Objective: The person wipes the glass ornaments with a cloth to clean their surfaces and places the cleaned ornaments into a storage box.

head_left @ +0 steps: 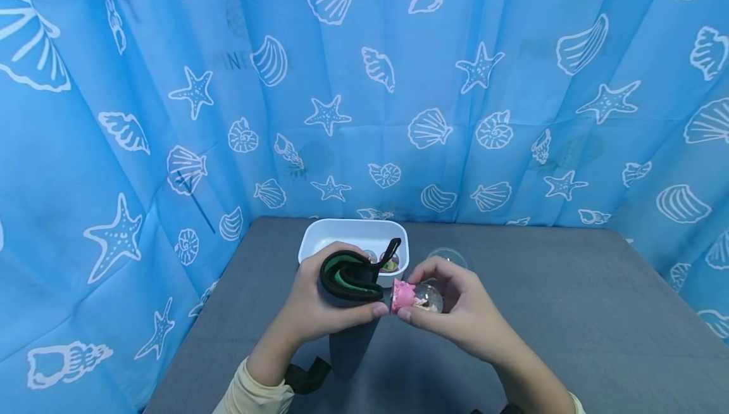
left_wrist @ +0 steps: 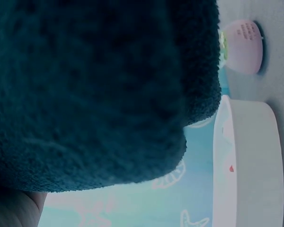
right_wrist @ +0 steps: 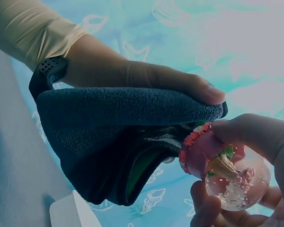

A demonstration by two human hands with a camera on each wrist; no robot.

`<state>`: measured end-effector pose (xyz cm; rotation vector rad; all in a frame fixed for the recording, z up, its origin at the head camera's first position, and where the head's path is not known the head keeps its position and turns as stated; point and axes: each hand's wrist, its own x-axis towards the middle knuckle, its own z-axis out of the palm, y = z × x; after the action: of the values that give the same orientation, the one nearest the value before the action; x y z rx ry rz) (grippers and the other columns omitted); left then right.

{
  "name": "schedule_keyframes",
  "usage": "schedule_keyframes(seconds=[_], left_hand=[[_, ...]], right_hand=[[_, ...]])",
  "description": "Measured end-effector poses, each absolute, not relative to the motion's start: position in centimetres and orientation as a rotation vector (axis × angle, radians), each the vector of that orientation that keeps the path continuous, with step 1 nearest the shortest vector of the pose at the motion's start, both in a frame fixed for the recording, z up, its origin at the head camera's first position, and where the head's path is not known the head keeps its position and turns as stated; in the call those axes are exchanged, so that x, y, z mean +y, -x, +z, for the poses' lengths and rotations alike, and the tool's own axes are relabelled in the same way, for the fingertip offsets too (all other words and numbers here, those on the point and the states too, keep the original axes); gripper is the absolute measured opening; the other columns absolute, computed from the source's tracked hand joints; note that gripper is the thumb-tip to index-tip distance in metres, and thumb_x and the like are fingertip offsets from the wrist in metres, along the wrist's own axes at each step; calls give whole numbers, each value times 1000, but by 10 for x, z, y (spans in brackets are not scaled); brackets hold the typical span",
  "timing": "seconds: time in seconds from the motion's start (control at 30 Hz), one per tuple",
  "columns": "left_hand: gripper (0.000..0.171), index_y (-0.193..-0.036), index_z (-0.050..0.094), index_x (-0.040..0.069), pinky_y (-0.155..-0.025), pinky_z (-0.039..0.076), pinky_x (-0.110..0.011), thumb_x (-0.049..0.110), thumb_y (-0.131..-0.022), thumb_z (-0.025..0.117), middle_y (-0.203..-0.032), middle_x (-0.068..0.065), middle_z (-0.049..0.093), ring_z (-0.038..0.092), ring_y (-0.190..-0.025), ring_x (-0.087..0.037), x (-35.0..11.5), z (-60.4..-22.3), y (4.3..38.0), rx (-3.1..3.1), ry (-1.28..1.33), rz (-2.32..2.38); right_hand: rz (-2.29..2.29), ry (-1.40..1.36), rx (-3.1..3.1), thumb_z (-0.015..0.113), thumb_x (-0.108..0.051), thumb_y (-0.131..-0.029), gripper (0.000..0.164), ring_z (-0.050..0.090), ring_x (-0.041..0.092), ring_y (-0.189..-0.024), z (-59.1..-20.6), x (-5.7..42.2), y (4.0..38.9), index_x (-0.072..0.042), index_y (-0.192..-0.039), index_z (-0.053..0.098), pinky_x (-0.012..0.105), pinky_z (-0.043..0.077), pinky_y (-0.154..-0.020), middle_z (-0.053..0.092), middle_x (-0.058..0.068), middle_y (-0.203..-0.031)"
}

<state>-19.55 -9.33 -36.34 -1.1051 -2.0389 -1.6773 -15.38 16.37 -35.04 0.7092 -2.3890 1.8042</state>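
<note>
- In the lower middle of the head view, a thick folded cloth (head_left: 352, 284) is gripped by the left hand (head_left: 304, 306). It is black outside and green inside the fold, and a black loop (head_left: 390, 250) sticks out at its upper right.
- The left thumb is pressed along the near side of the cloth; most of the left fingers are hidden by it.
- Just right of the cloth, a snow globe (head_left: 405, 295) is held by the right hand (head_left: 464, 300), with thumb and fingers bent around it.
- The globe is tipped on its side, its pink base pointed left at the cloth. Whether the two are touching cannot be told.
- In the right wrist view, white bits and something green can be seen inside the clear ball, at the lower right.
- Behind the hands, a white tub (head_left: 327, 232) is set down, with small round things (head_left: 390, 264) in its right end.
- Another clear ball (head_left: 450, 254) is partly covered by the right hand.
- All this is set on a grey table (head_left: 569, 294), backed by a blue curtain (head_left: 364, 110) printed with white shells and starfish.
</note>
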Motion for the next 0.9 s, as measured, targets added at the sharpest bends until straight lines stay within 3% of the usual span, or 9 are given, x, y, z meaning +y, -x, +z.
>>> schedule_keyframes(seconds=[0.13,0.37,0.77,0.9], left_hand=[[65,-128,64,20,-96,61,-40,9,-73,97,-121,-2,71,68,-111,-24,-93,-363,196,-2052,1124,-1706],[63,-128,65,18,-94,61,-36,10,-74,96,-118,-3,72,70,-105,-23,-93,-363,195,-2062,1167,-1740],[62,-128,64,9,-92,62,-36,8,-75,95,-117,-7,71,70,-102,-24,-94,-363,195,-2018,1211,-1788],[62,-128,64,7,-93,62,-36,9,-74,95,-118,-6,72,69,-104,-24,-94,-363,194,-2016,1217,-1788]], right_hand=[[1818,-764,-2367,83,-9,-91,28,64,24,-77,-350,164,152,-14,-114,68,33,58,-55,63,14,-107],[1864,-899,-2313,81,-3,-92,31,58,19,-69,-352,164,152,-14,-120,70,31,55,-52,66,9,-105],[1902,-1023,-2239,75,6,-92,40,63,22,-94,-358,165,157,-2,-130,68,34,63,-71,68,8,-125],[1919,-1021,-2230,74,6,-93,40,62,21,-92,-358,166,158,-3,-131,67,34,62,-71,67,8,-126]])
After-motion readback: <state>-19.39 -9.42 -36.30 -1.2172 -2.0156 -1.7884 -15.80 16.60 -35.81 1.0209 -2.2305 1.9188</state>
